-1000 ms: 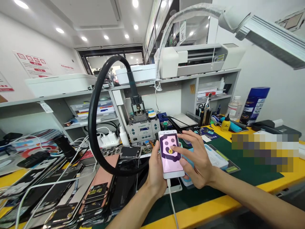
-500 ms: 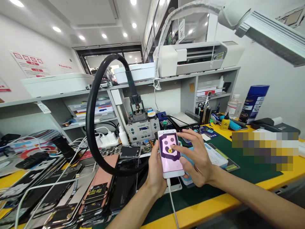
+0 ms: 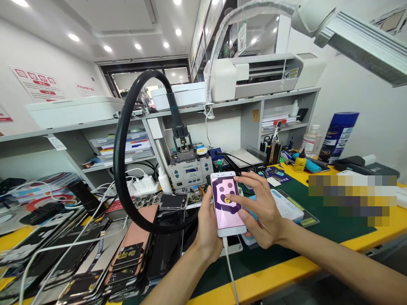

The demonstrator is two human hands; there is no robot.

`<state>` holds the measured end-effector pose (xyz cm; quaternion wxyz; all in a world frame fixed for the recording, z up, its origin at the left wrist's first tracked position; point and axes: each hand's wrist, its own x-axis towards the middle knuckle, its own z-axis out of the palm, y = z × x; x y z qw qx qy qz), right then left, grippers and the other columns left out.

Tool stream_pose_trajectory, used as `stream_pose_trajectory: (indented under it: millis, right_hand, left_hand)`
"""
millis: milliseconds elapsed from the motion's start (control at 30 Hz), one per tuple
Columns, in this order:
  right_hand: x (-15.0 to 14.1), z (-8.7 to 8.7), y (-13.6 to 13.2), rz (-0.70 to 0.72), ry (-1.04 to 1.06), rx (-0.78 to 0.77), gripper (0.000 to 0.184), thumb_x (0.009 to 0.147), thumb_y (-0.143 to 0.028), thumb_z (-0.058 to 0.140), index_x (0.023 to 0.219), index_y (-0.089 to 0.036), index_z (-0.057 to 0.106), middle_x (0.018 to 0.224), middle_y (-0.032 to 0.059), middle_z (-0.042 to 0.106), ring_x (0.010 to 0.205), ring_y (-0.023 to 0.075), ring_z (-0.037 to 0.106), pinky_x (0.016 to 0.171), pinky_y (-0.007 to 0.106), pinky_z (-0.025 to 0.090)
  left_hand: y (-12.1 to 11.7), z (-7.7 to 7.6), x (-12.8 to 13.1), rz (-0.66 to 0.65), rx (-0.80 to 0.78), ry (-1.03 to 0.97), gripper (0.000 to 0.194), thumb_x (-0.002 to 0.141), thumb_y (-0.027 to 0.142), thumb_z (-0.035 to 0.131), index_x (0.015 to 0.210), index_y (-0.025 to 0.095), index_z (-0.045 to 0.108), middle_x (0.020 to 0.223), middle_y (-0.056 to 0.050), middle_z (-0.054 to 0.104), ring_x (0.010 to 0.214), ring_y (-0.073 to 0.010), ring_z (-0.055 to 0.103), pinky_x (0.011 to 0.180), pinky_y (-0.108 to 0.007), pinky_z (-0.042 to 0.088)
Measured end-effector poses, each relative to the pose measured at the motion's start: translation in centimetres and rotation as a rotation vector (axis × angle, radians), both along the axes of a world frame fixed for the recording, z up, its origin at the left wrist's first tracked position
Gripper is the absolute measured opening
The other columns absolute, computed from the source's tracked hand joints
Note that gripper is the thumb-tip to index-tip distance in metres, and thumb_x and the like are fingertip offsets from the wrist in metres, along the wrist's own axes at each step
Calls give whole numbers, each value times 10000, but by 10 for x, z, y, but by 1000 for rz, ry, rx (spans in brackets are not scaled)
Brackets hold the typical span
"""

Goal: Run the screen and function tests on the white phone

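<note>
A white smartphone (image 3: 227, 203) with a lit pink and purple screen is held upright over the bench. My left hand (image 3: 207, 226) grips its left edge from behind. My right hand (image 3: 259, 212) is spread beside it, the forefinger tip touching the middle of the screen. A white cable (image 3: 229, 264) runs from the phone's bottom down toward me. Under the phone lies another white device (image 3: 233, 245) on the green mat (image 3: 321, 226).
Several stacked phones and screens (image 3: 127, 254) cover the left of the yellow bench. A thick black hose (image 3: 122, 144) loops up from a grey soldering station (image 3: 190, 169). A blue can (image 3: 338, 136), bottles and tools stand at the right. Shelves with printers rise behind.
The view has shifted slightly; phone and hands sit almost where they were, the right forefinger still on the screen.
</note>
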<state>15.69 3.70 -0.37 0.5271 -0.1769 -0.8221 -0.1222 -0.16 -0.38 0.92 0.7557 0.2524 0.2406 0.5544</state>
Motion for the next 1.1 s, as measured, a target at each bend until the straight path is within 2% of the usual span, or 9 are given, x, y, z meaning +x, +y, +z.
stream_pose_trajectory:
  millis: [267,467,833,1100]
  right_hand:
    - [2,4,-7,60,79,49,292,776,-176,515,998,-195,703,1284,136,581,1262,376,513,1035,651,404]
    - [3,6,-8,49,92,68,275,758,-168,517,963,-194,698,1214,135,613,1201,360,553,1017,630,429]
    - [1,5,-7,58,98,52,267,767,-151,511,943,-177,710,1185,139,609,1198,348,553,1029,611,429]
    - [1,4,-3,38,105,47,369,777,-182,522,1096,-212,705,1238,125,605,1222,362,538,1005,625,440]
  left_hand:
    - [-1,1,1,-17,2,28,647,938,629,506,1272,102,679,967,-137,763,853,-288,723,793,-376,546]
    - [-2,2,-1,-31,3,34,650,937,635,503,1249,94,687,963,-140,766,842,-293,725,782,-382,552]
    - [-3,2,1,-30,-18,26,653,932,638,509,1281,112,678,965,-135,770,829,-288,732,766,-376,556]
    - [-4,4,3,12,-51,20,609,949,598,511,1328,144,658,996,-126,771,827,-272,736,777,-362,552]
